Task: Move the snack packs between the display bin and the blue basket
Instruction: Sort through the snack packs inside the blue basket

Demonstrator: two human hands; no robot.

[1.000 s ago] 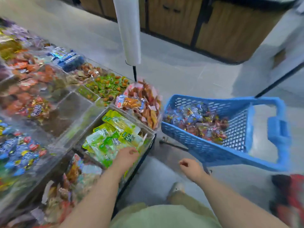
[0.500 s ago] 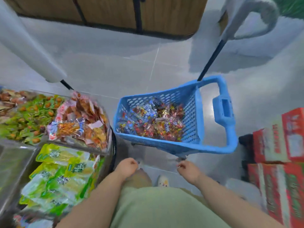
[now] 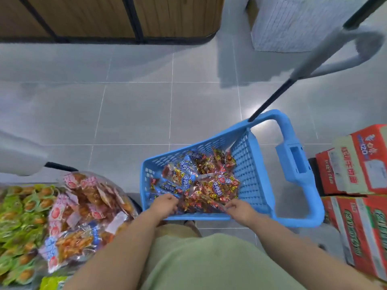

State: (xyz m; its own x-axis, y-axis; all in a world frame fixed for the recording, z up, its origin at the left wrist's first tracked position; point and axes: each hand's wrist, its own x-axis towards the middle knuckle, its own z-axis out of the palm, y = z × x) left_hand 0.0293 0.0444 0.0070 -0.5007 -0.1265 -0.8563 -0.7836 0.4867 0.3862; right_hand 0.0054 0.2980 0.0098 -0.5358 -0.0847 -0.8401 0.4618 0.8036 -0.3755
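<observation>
The blue basket [image 3: 249,174] stands on the grey floor in front of me, holding a heap of red and blue snack packs [image 3: 201,181]. Both my hands reach over its near rim into the heap. My left hand [image 3: 165,204] has its fingers curled round packs at the near left of the pile. My right hand [image 3: 238,208] pinches the edge of a red pack at the near right. The display bin [image 3: 18,216] with green packs lies at the lower left edge of the view.
A clear bag of pink and orange snacks [image 3: 83,210] bulges between the bin and the basket. Red cardboard boxes [image 3: 356,164] are stacked right of the basket's handle [image 3: 297,164]. A black pole [image 3: 270,101] leans over the far rim. A wooden cabinet [image 3: 104,15] runs along the back.
I turned from the display bin toward the basket. My left hand left the green packs, and both hands moved forward into the basket's pile.
</observation>
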